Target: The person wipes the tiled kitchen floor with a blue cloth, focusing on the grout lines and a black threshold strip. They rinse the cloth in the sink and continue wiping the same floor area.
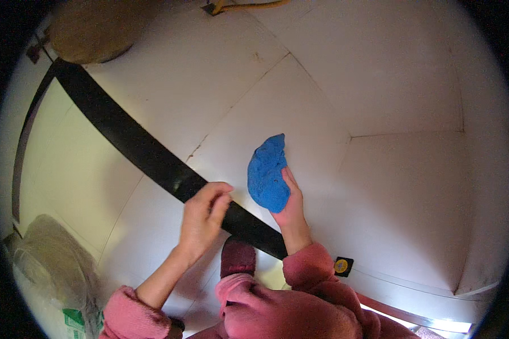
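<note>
A lump of blue, clay-like material (266, 178) with a rough, dented surface rests in my right hand (295, 209). My thumb lies along its right edge, and the other fingers are hidden beneath it. The lump narrows to a point at its far end. To its left, apart from it, is my left hand (203, 216) with curled fingers. A small gap shows between thumb and forefinger, with nothing visible there. That hand is above a long black strip (131, 140) running diagonally across the light tiled floor (246, 114). Both my sleeves are pink and fleecy.
A round brown object (95, 31) stands at the upper left. Clear plastic wrapping (55, 258) with a green label lies at the lower left. A yellow cable (254, 6) runs along the top. A dark red slipper (238, 256) shows below my hands, and a black-and-yellow square (343, 266) lies to the right.
</note>
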